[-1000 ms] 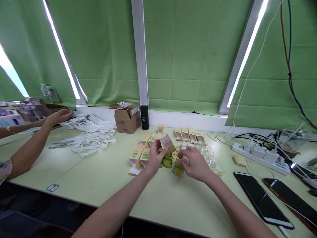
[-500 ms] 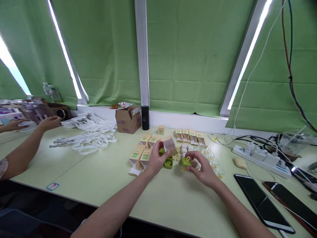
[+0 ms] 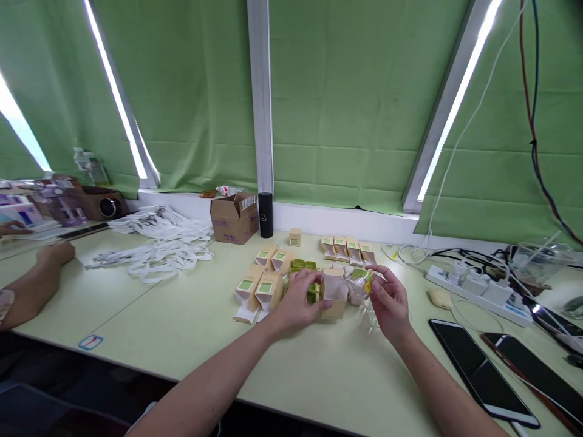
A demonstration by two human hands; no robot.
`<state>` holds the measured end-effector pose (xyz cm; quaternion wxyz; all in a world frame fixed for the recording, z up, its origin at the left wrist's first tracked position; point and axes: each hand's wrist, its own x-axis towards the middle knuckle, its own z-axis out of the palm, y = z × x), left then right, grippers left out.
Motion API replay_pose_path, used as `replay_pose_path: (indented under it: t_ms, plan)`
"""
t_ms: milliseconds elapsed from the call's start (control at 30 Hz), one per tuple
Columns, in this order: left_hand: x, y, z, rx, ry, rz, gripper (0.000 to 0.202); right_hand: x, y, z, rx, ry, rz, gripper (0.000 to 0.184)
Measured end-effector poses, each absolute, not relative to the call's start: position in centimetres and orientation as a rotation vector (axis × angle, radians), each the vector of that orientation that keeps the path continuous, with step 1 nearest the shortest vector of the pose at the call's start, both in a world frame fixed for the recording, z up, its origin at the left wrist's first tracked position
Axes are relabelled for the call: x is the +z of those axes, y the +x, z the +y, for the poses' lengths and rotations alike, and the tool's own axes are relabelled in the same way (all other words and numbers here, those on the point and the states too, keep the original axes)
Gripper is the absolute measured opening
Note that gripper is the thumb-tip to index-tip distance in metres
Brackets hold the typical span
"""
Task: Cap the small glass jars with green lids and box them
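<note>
My left hand (image 3: 298,303) grips a small cardboard box (image 3: 334,297) by its side, its open top showing a white inside. Close to the box's right, my right hand (image 3: 390,303) pinches a small green-and-clear case (image 3: 359,284) with a yellow tag at its end; its lower part looks pale and its exact kind is unclear. Behind my left hand lie several small green cases (image 3: 304,265), partly hidden. More small cardboard boxes (image 3: 269,288) with green labels lie left of that hand, flaps open. Clear plastic pieces (image 3: 370,315) sit below my right hand.
Several more small boxes (image 3: 347,249) stand at the back. Left are a brown carton (image 3: 233,224), a black bottle (image 3: 265,215) and white straps (image 3: 159,237), near another person's hand (image 3: 57,252). Phones (image 3: 483,370) and a power strip (image 3: 478,294) lie right.
My left hand has lowered the cardboard box and turned its open top up. My right hand has moved right and slightly up with the green case. The other person's hand has drawn back left.
</note>
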<state>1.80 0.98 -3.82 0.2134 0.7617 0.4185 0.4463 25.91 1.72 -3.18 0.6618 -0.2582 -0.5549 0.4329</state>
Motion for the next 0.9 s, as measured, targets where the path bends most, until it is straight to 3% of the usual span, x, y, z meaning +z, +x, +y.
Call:
replay_pose_path:
  t_ms: [200, 433, 500, 700, 900]
  plan:
    - [-3.8, 1.9, 0.7, 1.153, 2.174, 1.053, 0.049, -3.3, 25.7, 1.5, 0.950, -0.561, -1.232, 0.039]
    - [-3.8, 1.9, 0.5, 1.009, 2.242, 1.108, 0.076, -3.3, 25.7, 1.5, 0.936, -0.531, -1.181, 0.038]
    - [-3.5, 1.8, 0.3, 1.097, 2.271, 1.065, 0.071, -3.4, 25.7, 1.5, 0.926, -0.529, -1.179, 0.038]
    - [-2.8, 1.7, 0.2, 1.350, 2.429, 0.898, 0.021, -3.6, 25.7, 1.6, 0.909, -0.543, -1.195, 0.038]
    - [-3.3, 2.4, 0.3, 1.246, 2.454, 0.966, 0.028, -3.7, 25.6, 1.4, 0.870, -0.550, -1.243, 0.039]
